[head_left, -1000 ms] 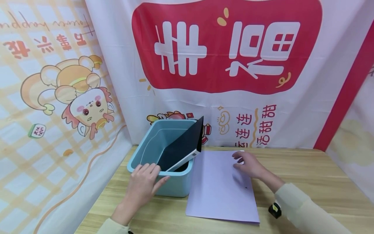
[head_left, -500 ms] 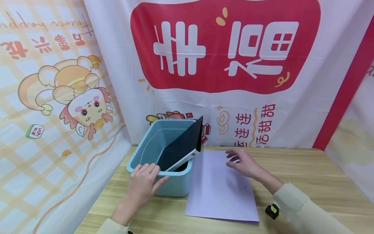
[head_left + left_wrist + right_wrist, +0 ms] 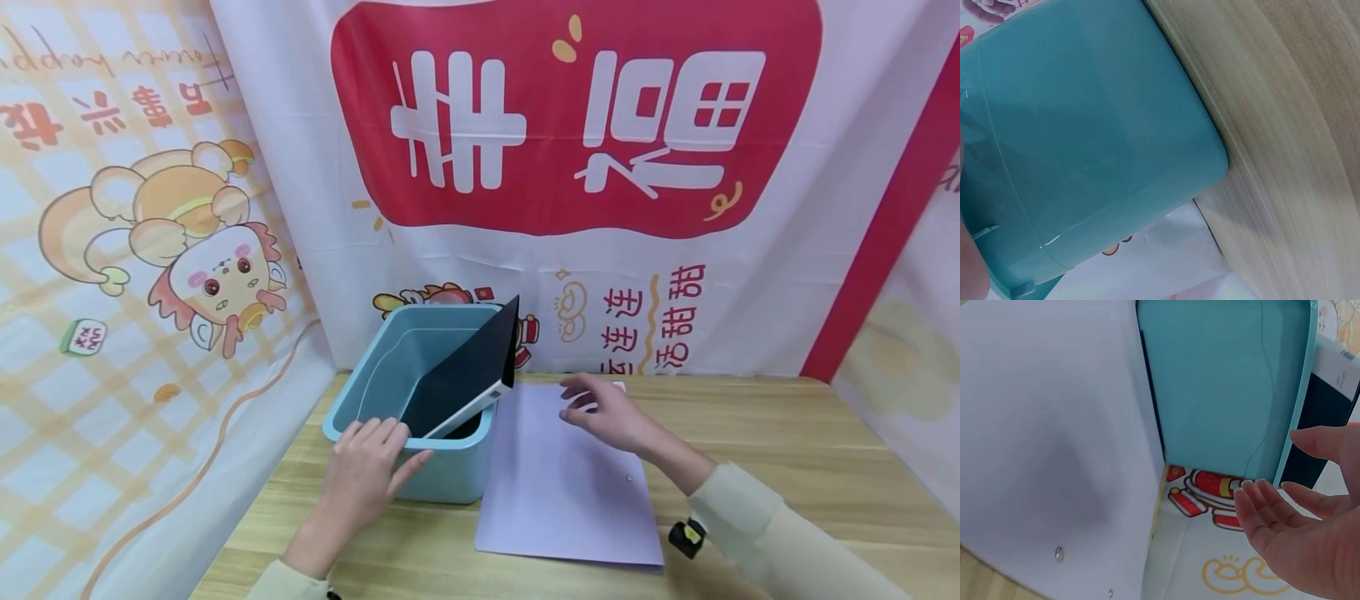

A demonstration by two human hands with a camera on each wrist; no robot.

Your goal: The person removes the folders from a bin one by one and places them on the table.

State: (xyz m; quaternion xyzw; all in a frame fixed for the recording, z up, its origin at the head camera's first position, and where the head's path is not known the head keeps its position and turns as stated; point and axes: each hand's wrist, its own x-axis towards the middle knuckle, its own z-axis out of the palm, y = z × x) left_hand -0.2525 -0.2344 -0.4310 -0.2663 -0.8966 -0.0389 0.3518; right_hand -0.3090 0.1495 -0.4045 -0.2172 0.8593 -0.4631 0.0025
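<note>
Your left hand (image 3: pixel 365 469) rests flat, fingers straight, on near rim of teal bin (image 3: pixel 450 479); black board (image 3: pixel 465 377) leans inside, touching fingertips. Your right hand (image 3: pixel 604 412), fingers spread, hovers over lilac folder (image 3: pixel 562 492) beside bin.

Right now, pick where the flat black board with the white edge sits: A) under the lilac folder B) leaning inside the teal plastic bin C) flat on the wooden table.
B: the black board stands tilted in the teal bin, its top corner above the rim.

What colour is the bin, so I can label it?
Light teal-blue bin; shows best in the left wrist view.
</note>
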